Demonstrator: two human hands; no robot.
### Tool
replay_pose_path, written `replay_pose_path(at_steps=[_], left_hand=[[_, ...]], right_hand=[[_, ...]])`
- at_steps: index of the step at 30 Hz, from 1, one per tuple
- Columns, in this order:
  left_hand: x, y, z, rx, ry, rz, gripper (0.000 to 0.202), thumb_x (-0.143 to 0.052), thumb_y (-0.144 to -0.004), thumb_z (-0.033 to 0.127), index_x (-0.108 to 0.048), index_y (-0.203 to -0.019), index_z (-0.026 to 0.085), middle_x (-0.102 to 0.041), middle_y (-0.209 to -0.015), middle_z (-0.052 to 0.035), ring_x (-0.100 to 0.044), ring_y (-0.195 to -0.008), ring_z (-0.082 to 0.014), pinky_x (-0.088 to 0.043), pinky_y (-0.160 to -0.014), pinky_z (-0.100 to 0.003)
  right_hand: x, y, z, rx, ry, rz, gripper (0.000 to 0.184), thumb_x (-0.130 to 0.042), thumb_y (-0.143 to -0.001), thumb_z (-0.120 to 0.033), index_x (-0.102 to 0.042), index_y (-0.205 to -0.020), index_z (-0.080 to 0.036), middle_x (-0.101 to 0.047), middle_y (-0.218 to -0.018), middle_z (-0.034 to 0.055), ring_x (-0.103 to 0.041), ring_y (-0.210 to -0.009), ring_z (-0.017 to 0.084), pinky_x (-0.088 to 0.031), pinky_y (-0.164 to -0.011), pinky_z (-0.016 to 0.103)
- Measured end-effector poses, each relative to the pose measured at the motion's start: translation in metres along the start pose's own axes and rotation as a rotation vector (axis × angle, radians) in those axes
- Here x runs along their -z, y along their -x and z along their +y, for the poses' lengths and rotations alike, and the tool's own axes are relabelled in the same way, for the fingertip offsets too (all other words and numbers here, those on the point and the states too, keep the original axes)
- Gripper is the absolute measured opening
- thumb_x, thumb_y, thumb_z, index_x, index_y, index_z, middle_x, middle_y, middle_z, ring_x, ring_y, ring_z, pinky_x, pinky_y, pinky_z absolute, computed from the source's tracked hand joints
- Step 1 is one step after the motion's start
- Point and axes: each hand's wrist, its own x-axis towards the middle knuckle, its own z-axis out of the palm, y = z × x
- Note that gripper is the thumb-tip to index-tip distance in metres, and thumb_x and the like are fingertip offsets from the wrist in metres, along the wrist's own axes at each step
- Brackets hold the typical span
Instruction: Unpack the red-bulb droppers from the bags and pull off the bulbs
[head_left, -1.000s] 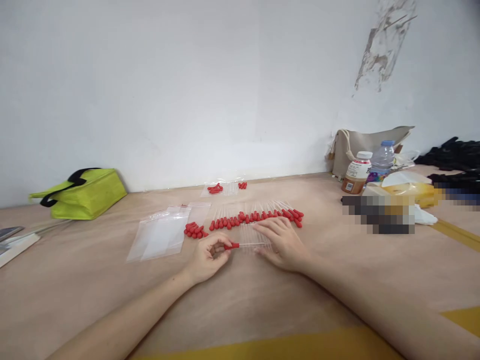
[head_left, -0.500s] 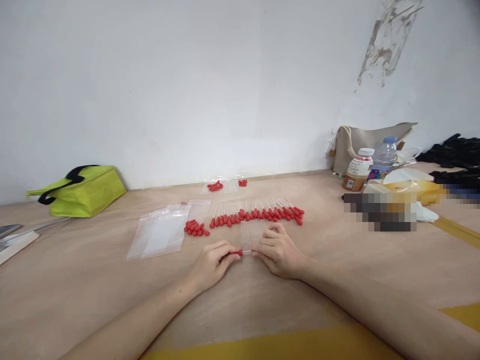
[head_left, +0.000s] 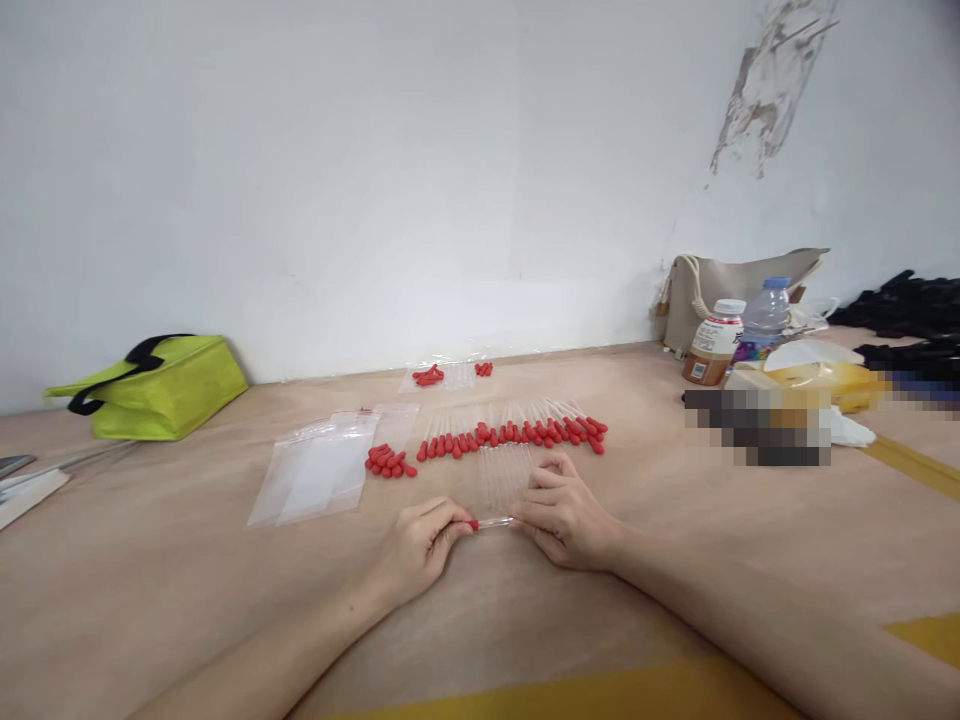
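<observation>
My left hand [head_left: 425,543] is closed in a pinch on a red rubber bulb [head_left: 474,525], of which only the end shows. My right hand [head_left: 566,515] grips a clear dropper tube [head_left: 495,522] whose left end meets the bulb; its other end is hidden by my fingers. Just beyond, several bare clear tubes [head_left: 504,478] lie side by side. A row of droppers with red bulbs [head_left: 514,433] stretches behind them, tips pointing to the wall. Left of that row is a small heap of loose red bulbs [head_left: 388,461].
Clear zip bags [head_left: 319,470] lie flat at the left. Near the wall sits a bag with red bulbs and tubes [head_left: 450,376]. A lime-green bag [head_left: 169,390] stands far left. On the right are a brown drink bottle [head_left: 714,345], a water bottle [head_left: 770,310] and a beige bag [head_left: 686,290].
Both hands have come slightly nearer to me with the bulb and tube. More of the tube shows between the hands, and less of the bulb sticks out of my left fingers.
</observation>
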Motion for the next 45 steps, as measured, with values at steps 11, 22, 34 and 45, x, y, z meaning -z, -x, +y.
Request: replay_pose_path(at_steps=[11, 22, 34, 45], left_hand=[[0.073, -0.028, -0.046, 0.345, -0.250, 0.446, 0.031, -0.044, -0.081, 0.032, -0.064, -0.100, 0.018, -0.060, -0.097, -0.0063, -0.056, -0.088, -0.0191, -0.047, -0.072, -0.029], [0.076, -0.021, -0.093, 0.497, -0.389, 0.285, 0.027, -0.049, -0.074, 0.038, -0.059, -0.092, 0.020, -0.066, -0.089, -0.0020, -0.056, -0.072, -0.0169, -0.042, -0.059, -0.025], [0.074, -0.020, -0.096, 0.509, -0.377, 0.259, 0.031, -0.046, -0.076, 0.043, -0.062, -0.092, 0.022, -0.066, -0.089, -0.0016, -0.057, -0.073, -0.0172, -0.042, -0.060, -0.025], [0.071, -0.023, -0.085, 0.393, -0.495, 0.367, 0.026, -0.046, -0.079, 0.037, -0.063, -0.088, 0.020, -0.065, -0.092, -0.0031, -0.055, -0.082, -0.0203, -0.040, -0.074, -0.030]], right_hand=[[0.013, 0.005, 0.049, -0.501, 0.196, 0.114, 0.019, -0.047, -0.081, -0.026, -0.064, -0.086, -0.022, -0.067, -0.075, 0.0013, -0.057, -0.070, 0.014, -0.029, -0.074, 0.029], [-0.001, 0.004, 0.036, -0.392, 0.384, -0.001, 0.024, -0.042, -0.084, -0.023, -0.065, -0.076, -0.020, -0.065, -0.067, 0.0018, -0.051, -0.068, 0.015, -0.023, -0.074, 0.033], [0.001, 0.002, 0.026, -0.355, 0.348, -0.078, 0.025, -0.045, -0.082, -0.034, -0.065, -0.079, -0.019, -0.061, -0.068, 0.0042, -0.048, -0.072, 0.017, -0.022, -0.072, 0.033], [0.004, 0.002, 0.036, -0.510, 0.237, 0.052, 0.030, -0.040, -0.086, -0.028, -0.063, -0.070, -0.019, -0.064, -0.070, 0.0023, -0.052, -0.070, 0.014, -0.025, -0.072, 0.030]])
